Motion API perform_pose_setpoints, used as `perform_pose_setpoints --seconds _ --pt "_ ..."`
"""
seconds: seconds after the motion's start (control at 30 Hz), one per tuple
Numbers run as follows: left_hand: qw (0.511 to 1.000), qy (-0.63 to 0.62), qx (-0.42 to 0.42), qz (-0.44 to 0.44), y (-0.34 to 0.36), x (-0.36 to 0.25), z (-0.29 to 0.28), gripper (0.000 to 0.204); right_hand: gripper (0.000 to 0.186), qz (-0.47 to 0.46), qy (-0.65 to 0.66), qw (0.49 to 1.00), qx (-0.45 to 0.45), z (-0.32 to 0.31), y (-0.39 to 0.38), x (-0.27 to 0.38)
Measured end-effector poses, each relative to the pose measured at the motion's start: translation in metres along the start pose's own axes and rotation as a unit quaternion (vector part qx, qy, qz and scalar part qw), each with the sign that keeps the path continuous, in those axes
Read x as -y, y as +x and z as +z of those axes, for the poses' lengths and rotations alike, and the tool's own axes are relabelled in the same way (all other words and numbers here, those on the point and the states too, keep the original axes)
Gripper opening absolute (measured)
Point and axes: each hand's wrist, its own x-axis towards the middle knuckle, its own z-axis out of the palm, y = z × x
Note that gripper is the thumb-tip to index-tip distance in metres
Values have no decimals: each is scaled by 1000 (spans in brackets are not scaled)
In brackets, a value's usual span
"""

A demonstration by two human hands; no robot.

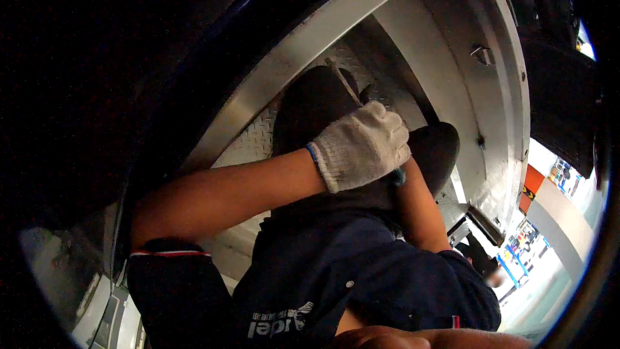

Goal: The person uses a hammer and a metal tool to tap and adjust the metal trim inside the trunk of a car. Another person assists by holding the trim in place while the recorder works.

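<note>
My left hand, in a white knit glove with a blue cuff, is closed around a thin metal rod that sticks up and away from the fist. My bare left forearm reaches in from the lower left. My right forearm comes in from the right, and my right hand is almost wholly hidden behind the left glove; only a bit of blue cuff shows. Both hands sit over my knees in dark trousers, and my dark blue shirt fills the lower middle.
A diamond-plate metal floor lies under my knees. A curved silver metal frame arcs overhead, with a riveted metal wall and a dark tyre-like mass at right. A bright workshop floor with a distant person shows at lower right.
</note>
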Motion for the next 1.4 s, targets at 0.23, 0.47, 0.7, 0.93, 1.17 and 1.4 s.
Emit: perform_pose_setpoints --seconds 0.23,0.47,0.7,0.93,1.17,1.4 --pt "999 -2 -38 17 0 2 2 11 46 0 -4 1000 3 0 1 9" --pt "998 1 -61 30 1 3 7 11 48 -16 -1 1000 6 7 7 12" --pt "1000 -2 -10 6 -5 0 2 14 49 -24 -7 1000 -3 15 7 16" --pt "1000 18 12 11 -2 3 6 15 51 -14 -17 1000 -5 8 -1 23" --pt "999 12 33 11 -3 5 3 16 53 0 -19 1000 3 3 -3 25" --pt "1000 -2 -10 4 -3 8 0 15 55 6 -10 1000 4 7 -4 27"
